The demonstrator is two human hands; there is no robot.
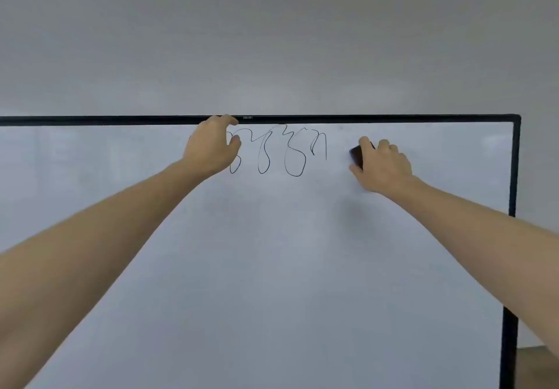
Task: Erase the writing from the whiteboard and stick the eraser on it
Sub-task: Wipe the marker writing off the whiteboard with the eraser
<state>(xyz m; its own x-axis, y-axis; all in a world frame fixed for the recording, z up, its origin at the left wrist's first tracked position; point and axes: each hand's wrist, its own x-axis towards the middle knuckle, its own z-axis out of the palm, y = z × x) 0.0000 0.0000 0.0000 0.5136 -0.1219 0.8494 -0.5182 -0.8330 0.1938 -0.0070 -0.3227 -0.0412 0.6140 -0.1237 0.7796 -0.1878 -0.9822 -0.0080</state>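
A whiteboard [272, 267] fills the view, looped writing [281, 152] near its top. The left hand [211, 146] hooks its fingers over the frame, likely steadying it. The right hand [382, 166] grips the eraser [357, 156], pressed on the board just right of the writing.

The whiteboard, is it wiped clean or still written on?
Still written on: black scribbles remain near the whiteboard's top edge, left of the eraser.

Left hand [211, 146] covers the writing's [278, 152] start; eraser [357, 156] seemingly mostly hidden.
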